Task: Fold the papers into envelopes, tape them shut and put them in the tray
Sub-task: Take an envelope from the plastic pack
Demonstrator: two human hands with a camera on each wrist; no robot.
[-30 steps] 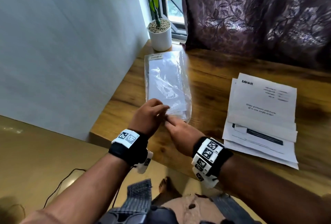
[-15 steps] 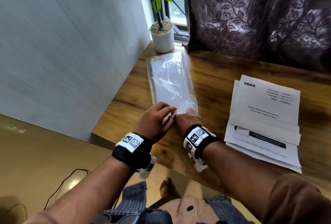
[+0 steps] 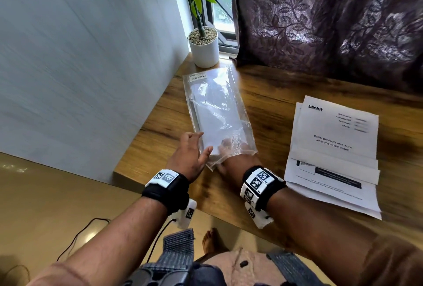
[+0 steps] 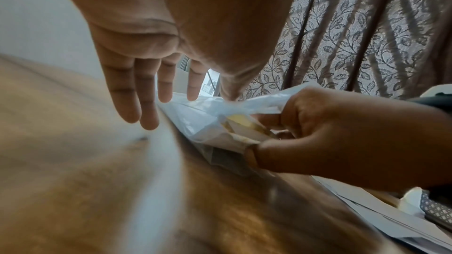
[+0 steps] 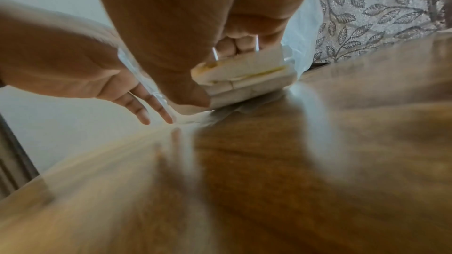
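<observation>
A clear plastic bag (image 3: 217, 107) with a stack of white papers (image 5: 244, 78) inside lies lengthwise on the wooden table (image 3: 270, 107). My right hand (image 3: 230, 147) is pushed into the bag's near mouth. Its fingers (image 5: 234, 45) curl over the stack, and in the left wrist view its thumb (image 4: 254, 154) is under the stack. My left hand (image 3: 203, 142) lies beside the bag's left edge, its fingers (image 4: 146, 107) straight and touching the plastic (image 4: 195, 119). No tray and no tape show in any view.
Several printed sheets (image 3: 332, 153) lie spread to the right of the bag. A white pot with a green plant (image 3: 203, 50) stands at the table's far corner by the window. A dark curtain (image 3: 332, 22) hangs behind and a wall (image 3: 80, 68) borders the left.
My right hand has slid forward into the bag's mouth and taken hold of the paper stack. My left hand has let go of the bag's mouth and opened flat beside it.
</observation>
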